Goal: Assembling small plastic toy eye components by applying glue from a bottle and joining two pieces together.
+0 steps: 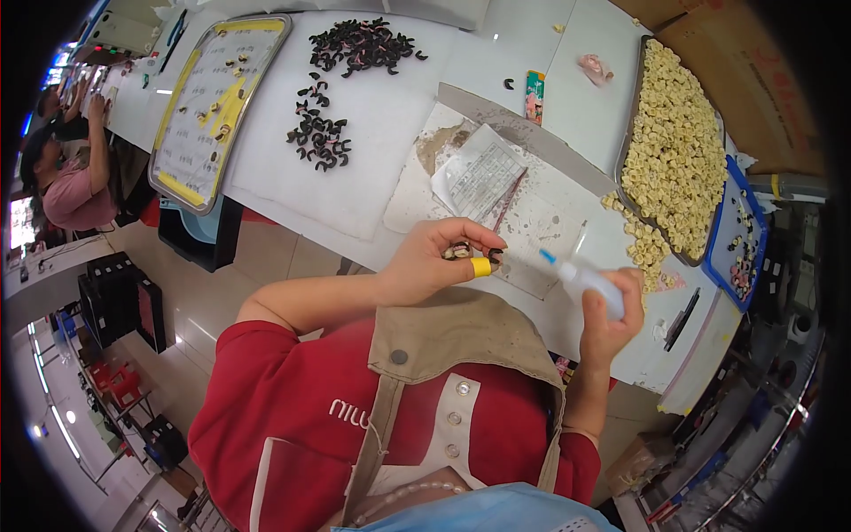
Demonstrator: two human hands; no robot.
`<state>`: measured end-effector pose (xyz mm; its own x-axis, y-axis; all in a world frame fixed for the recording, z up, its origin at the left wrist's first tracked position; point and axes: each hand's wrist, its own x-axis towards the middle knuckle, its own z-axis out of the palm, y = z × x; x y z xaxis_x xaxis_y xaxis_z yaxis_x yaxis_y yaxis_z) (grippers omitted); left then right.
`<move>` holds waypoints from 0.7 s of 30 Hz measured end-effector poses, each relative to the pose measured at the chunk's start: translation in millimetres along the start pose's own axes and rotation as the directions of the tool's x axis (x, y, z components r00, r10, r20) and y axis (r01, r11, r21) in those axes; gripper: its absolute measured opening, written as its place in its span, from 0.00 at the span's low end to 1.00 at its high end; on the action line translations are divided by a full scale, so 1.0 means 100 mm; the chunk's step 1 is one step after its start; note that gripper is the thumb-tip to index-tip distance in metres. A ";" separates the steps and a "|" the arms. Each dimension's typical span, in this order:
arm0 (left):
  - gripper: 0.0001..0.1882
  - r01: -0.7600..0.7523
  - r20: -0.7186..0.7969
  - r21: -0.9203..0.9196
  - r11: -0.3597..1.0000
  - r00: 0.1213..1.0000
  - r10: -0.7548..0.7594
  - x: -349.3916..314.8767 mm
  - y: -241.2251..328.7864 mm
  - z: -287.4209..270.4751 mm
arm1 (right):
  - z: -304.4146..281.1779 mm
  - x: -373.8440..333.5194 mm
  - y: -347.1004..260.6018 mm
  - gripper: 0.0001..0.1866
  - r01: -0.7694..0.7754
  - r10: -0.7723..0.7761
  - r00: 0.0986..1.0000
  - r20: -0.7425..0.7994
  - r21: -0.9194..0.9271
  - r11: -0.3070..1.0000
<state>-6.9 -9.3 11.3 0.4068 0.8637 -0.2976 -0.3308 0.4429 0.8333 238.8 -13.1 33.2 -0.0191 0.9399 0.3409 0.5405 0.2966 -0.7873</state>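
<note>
My left hand (pixel 432 260) is closed, pinching a small dark curved piece (pixel 495 256) between thumb and finger. A yellow band (pixel 480 267) wraps the thumb. Tucked in the same palm are one or more small cream pieces (pixel 457 251), partly hidden by the fingers. In my right hand (pixel 615 317) is a translucent white squeeze bottle (pixel 589 289), tilted so its blue nozzle (pixel 548 256) points toward the left hand, a short gap away from the dark piece. Below both hands lies a stained work board (pixel 550 222) with a printed paper sheet (pixel 486 177) on it.
Dark curved pieces (pixel 355 46) lie heaped at the far side. A tray (pixel 217 106) with scattered pieces stands left. On the right are a tray heaped with cream pieces (pixel 674 142), a blue tray (pixel 740 239) and a black pen-like tool (pixel 683 319). Another person (pixel 78 182) sits far left.
</note>
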 end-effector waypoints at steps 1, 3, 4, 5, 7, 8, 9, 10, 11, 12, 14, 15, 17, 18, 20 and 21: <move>0.14 -0.015 -0.006 0.007 1.000 1.000 0.015 0.00 -0.01 -0.02 | 0.08 0.02 0.04 0.13 0.000 0.000 1.000 -0.004 -0.004 1.000; 0.14 -0.031 -0.010 0.012 0.999 0.999 0.031 0.00 0.00 -0.04 | 0.25 0.06 0.10 0.12 -0.238 0.238 0.971 0.004 0.079 0.968; 0.14 -0.020 -0.012 0.003 1.000 1.000 0.020 0.00 0.02 -0.05 | 0.30 0.07 0.14 0.11 -0.248 0.246 0.967 0.061 0.044 0.968; 0.14 -0.010 -0.015 -0.007 1.000 1.000 0.010 0.00 0.04 -0.06 | 0.34 0.07 0.17 0.11 -0.249 0.246 0.967 0.060 0.042 0.968; 0.14 0.007 -0.031 -0.028 1.000 0.999 -0.008 0.00 0.04 -0.09 | 0.44 0.07 0.18 0.10 -0.355 0.338 0.932 0.127 0.145 0.924; 0.14 0.026 -0.046 -0.048 0.998 0.999 -0.029 0.01 0.04 -0.11 | 0.44 0.08 0.17 0.10 -0.353 0.336 0.933 0.130 0.143 0.924; 0.14 0.023 -0.050 -0.052 0.998 0.998 -0.026 0.01 0.04 -0.13 | 0.43 0.09 0.14 0.11 -0.342 0.323 0.937 0.129 0.165 0.925; 0.15 0.072 -0.057 -0.111 0.991 0.995 -0.079 0.02 0.04 -0.15 | 0.41 0.10 0.11 0.11 -0.331 0.311 0.942 0.129 0.188 0.925; 0.15 0.120 -0.061 -0.171 0.978 0.989 -0.133 0.02 0.04 -0.18 | 0.38 0.11 0.07 0.11 -0.330 0.309 0.942 0.133 0.187 0.925; 0.15 0.118 -0.064 -0.174 0.978 0.989 -0.131 0.02 0.03 -0.19 | 0.34 0.11 0.04 0.12 -0.310 0.283 0.946 0.160 0.181 0.933; 0.15 0.147 -0.052 -0.196 0.970 0.986 -0.160 0.02 0.02 -0.22 | 0.29 0.12 0.00 0.12 -0.289 0.255 0.948 0.189 0.176 0.941; 0.15 0.148 -0.052 -0.197 0.969 0.986 -0.161 0.03 0.02 -0.22 | 0.27 0.11 0.00 0.13 -0.231 0.206 0.961 0.187 0.122 0.965; 0.15 0.138 -0.051 -0.209 0.968 0.987 -0.152 0.04 0.01 -0.21 | 0.24 0.11 -0.02 0.13 -0.173 0.158 0.970 0.186 0.069 0.983; 0.15 0.140 -0.050 -0.207 0.968 0.987 -0.153 0.04 0.02 -0.21 | 0.23 0.11 -0.04 0.13 -0.148 0.138 0.973 0.186 0.042 0.988; 0.15 0.133 -0.051 -0.182 0.974 0.988 -0.144 0.05 0.02 -0.18 | 0.21 0.11 -0.05 0.13 -0.125 0.120 0.976 0.183 0.017 0.992; 0.15 0.135 -0.050 -0.180 0.974 0.988 -0.146 0.05 0.02 -0.18 | 0.21 0.10 -0.05 0.13 -0.110 0.106 0.977 0.183 0.010 0.994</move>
<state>-20.5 0.1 3.4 0.4076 0.8008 -0.4387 -0.4206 0.5911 0.6882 218.3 -1.6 30.2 -0.1150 0.9811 0.1555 0.5308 0.1930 -0.8252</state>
